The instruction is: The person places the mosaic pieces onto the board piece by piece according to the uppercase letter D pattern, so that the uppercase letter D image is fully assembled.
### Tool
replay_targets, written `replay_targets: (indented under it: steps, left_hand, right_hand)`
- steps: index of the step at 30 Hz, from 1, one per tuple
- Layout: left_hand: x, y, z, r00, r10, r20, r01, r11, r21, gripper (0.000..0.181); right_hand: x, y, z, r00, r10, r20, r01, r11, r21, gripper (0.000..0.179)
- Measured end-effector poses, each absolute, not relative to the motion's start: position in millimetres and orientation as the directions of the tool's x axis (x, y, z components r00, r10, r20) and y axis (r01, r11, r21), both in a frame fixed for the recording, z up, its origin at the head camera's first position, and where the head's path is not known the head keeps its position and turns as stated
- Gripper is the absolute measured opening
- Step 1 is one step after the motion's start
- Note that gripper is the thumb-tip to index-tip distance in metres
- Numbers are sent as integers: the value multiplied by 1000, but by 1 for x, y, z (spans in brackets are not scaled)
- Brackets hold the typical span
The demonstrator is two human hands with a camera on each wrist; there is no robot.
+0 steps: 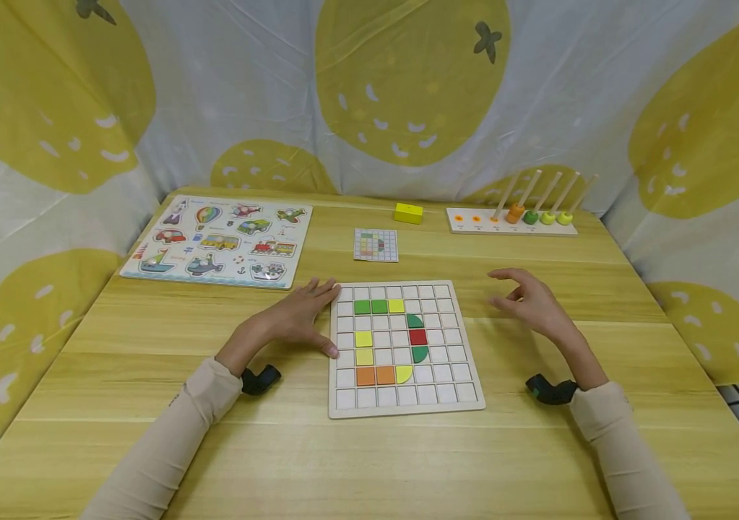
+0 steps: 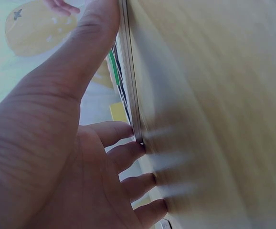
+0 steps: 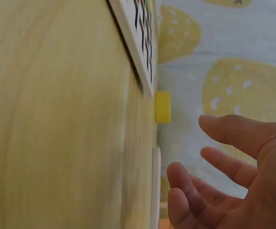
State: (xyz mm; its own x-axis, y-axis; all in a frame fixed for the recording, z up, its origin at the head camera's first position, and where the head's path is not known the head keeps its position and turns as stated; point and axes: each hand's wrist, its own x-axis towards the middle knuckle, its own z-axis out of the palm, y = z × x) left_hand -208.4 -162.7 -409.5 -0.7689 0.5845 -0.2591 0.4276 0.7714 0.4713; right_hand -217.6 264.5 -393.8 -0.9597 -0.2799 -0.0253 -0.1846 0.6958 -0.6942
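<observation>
A white wooden grid board (image 1: 454,393) lies flat in the middle of the table. On it sit several coloured tiles: green squares (image 1: 370,308), yellow squares (image 1: 364,348), orange squares (image 1: 376,375), a red tile (image 1: 417,337) and rounded green and yellow pieces. My left hand (image 1: 294,318) rests at the board's left side, thumb and index finger touching its edge with the fingers spread; the left wrist view shows the other fingertips on the tabletop. To the right of the board hovers my right hand (image 1: 528,303), fingers loosely bent and holding nothing.
Behind the board lies a small pattern card (image 1: 376,245), with a yellow block (image 1: 408,214) farther back. A vehicle picture puzzle (image 1: 229,242) is at the back left. At the back right stands a peg stacker (image 1: 473,225) with upright rods and beads. A fruit-print curtain (image 1: 271,94) surrounds the table.
</observation>
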Motion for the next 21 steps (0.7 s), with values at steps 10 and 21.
replay_targets:
  steps: [10,21]
  left_hand:
    - [-208,-163,-410,-773,578,-263,422,777,466,118]
    - [-209,-163,-411,-775,577,-259,427,779,458,119]
  right_hand:
    - [-224,322,-401,-985,-165,-56,-77,697,-713,59]
    - [-224,334,-407,-971,-194,-143,-31,687,-726,70]
